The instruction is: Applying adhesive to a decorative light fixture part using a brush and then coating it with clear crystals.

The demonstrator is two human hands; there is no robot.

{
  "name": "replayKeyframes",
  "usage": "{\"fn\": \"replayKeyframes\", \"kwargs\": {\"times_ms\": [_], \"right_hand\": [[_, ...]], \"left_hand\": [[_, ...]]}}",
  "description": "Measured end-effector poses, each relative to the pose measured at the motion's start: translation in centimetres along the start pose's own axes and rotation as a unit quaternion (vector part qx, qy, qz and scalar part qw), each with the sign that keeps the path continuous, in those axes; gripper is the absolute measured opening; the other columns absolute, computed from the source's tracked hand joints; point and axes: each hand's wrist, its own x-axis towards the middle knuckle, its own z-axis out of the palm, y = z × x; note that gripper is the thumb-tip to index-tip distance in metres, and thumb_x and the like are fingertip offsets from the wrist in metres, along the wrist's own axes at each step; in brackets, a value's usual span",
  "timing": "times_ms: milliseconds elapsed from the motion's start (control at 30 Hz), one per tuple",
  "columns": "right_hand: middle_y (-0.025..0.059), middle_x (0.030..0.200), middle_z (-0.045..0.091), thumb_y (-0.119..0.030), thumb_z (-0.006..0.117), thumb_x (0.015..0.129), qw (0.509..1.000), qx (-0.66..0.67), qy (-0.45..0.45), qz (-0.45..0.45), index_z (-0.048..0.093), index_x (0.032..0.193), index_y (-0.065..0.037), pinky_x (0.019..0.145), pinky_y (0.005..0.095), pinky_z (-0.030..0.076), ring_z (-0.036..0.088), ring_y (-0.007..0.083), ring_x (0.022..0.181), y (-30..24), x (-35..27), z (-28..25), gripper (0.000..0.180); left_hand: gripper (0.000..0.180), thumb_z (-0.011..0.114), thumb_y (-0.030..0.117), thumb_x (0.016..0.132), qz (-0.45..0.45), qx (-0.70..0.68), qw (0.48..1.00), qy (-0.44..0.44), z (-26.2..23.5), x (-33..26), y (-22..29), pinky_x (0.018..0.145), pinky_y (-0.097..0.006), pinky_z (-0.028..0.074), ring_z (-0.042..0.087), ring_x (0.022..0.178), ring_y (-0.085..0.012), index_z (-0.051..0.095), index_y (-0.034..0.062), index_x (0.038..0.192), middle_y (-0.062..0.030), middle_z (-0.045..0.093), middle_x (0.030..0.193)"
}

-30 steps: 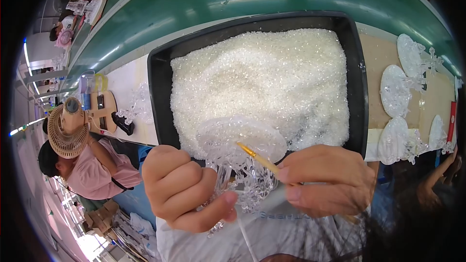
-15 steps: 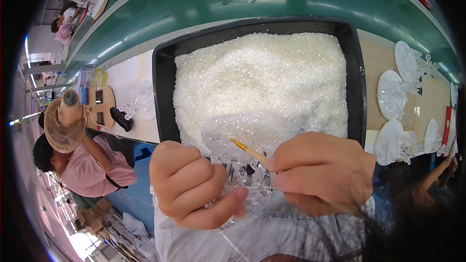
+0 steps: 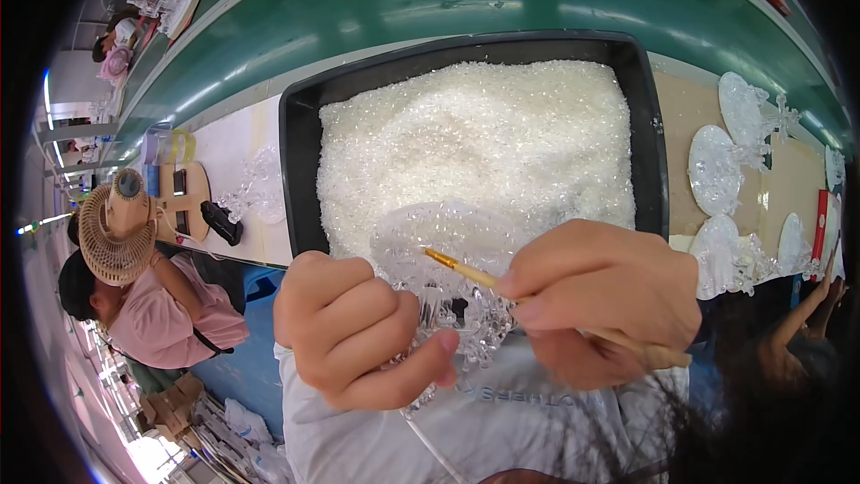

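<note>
My left hand (image 3: 345,332) is closed around the lower part of a clear, ornate plastic-looking piece (image 3: 443,231) with a wide oval disc at its far end. Its exact kind I cannot tell. A thin brush (image 3: 466,272) with a pale wooden handle and gold-coloured ferrule is pinched in my right hand (image 3: 609,300). The brush tip points left, over the disc; whether it touches I cannot tell. Beyond both hands lies a black tray (image 3: 300,170) heaped with glittering clear-white granules (image 3: 484,139). The piece is held above the tray's near edge, its gripped part mostly hidden by my fingers.
Several similar clear pieces (image 3: 715,170) lie on the table at the right, another (image 3: 262,188) at the left. A black object (image 3: 221,222) sits left of the tray. A person (image 3: 184,309) sits farther left by a beige fan (image 3: 116,233). A green surface (image 3: 430,4) runs along the back.
My right hand has risen slightly and turned, so the brush's rear handle now shows below it. The brush lies flatter, its tip still over the disc. My left hand has barely shifted.
</note>
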Motion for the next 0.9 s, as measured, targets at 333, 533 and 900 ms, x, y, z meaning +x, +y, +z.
{"fn": "replayKeyframes", "kwargs": {"times_ms": [333,533,900], "right_hand": [[0.0157,0.092,0.060,-0.005,0.067,0.090,0.982,0.039,0.186,0.004,0.060,0.111,-0.003,0.053,0.0302,0.057,0.061,0.0236,0.060,-0.1,-3.0,0.3,0.022],[0.0209,0.106,0.058,0.002,0.068,0.086,0.930,0.100,0.349,-0.062,0.054,0.110,-0.003,0.054,0.0289,0.059,0.067,0.0284,0.069,0.5,-5.6,1.0,0.029],[0.0216,0.102,0.063,0.005,0.076,0.074,0.992,-0.065,0.110,-0.003,0.060,0.111,-0.002,0.064,0.0388,0.059,0.069,0.0329,0.075,0.5,-4.0,2.7,0.041]], "left_hand": [[0.025,0.072,0.019,0.086,-0.092,-0.007,0.995,-0.021,0.2,0.7,-1.6,0.054,-0.035,0.042,0.053,0.058,-0.0220,0.066,-0.0001,0.101,-0.0058,0.061,0.071],[0.017,0.072,0.017,0.086,-0.325,0.027,0.938,0.121,1.9,1.1,-2.8,0.047,-0.028,0.036,0.048,0.049,-0.0147,0.074,0.0087,0.101,-0.0028,0.061,0.068],[0.021,0.064,0.010,0.091,-0.407,-0.047,0.899,0.152,2.5,1.0,-2.3,0.047,-0.022,0.030,0.042,0.049,-0.0043,0.068,0.0011,0.110,0.0011,0.059,0.065]]}}
